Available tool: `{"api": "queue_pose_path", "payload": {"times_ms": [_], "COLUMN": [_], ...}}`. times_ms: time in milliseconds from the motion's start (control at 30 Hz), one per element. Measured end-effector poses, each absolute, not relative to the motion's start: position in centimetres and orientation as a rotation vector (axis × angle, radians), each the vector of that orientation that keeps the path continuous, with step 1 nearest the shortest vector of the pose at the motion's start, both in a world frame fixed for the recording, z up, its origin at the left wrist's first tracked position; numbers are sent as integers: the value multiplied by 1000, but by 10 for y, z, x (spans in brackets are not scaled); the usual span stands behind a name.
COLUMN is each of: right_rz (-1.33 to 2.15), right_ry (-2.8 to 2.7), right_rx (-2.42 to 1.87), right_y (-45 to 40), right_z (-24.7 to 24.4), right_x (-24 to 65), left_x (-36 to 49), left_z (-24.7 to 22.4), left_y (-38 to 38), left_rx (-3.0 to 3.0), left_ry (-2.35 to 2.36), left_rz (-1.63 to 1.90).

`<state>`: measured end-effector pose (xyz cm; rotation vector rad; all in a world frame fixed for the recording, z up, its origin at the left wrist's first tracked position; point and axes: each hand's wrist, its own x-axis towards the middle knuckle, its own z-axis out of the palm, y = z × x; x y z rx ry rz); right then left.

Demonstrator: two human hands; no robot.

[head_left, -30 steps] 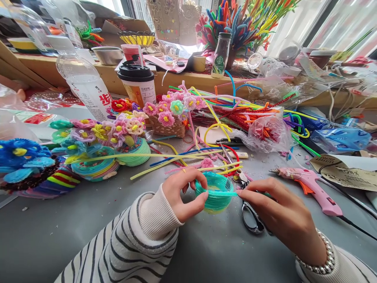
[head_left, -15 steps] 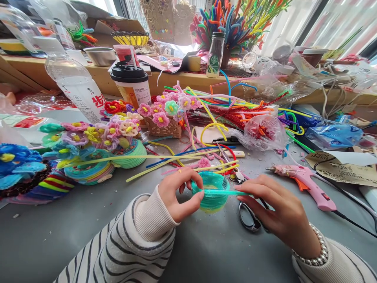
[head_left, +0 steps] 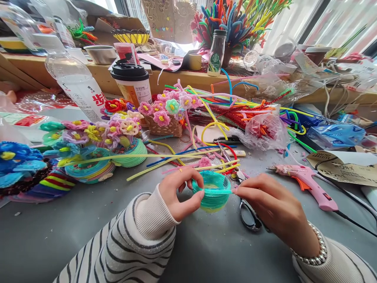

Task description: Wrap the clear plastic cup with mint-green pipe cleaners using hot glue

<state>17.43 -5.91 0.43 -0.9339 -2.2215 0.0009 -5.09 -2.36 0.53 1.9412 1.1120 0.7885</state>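
A small round basket (head_left: 214,203), coiled from turquoise pipe cleaners with a yellow base, stands on the grey table in front of me. My left hand (head_left: 182,196) pinches its left rim between thumb and fingers. Along the near rim runs a turquoise pipe cleaner (head_left: 218,192). Its right end is pinched between the thumb and index finger of my right hand (head_left: 271,206), just beside the basket. A pair of scissors (head_left: 249,217) lies partly under my right hand, with its black handle loop showing.
A pink glue gun (head_left: 309,184) with a black cord lies to the right. Loose pipe cleaners (head_left: 165,157) are strewn behind the basket. Coiled flower baskets (head_left: 129,153) stand left. Further back are a coffee cup (head_left: 132,86), a water bottle (head_left: 79,86) and bundled pipe cleaners (head_left: 224,112).
My right hand has closed its fingers more tightly and its fingertips have moved left, nearer the basket. The pipe cleaner now sits closer against the rim. My left hand stays put.
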Motion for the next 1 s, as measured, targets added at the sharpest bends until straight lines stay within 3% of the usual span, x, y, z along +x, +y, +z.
{"api": "queue_pose_path", "payload": {"times_ms": [1000], "right_rz": [82], "right_ry": [-2168], "right_rx": [-964], "right_y": [-58], "right_z": [7], "right_x": [171], "left_x": [-52], "left_z": [5], "left_y": [-23], "left_rx": [1932], "left_ry": [1065], "left_rz": [792]}}
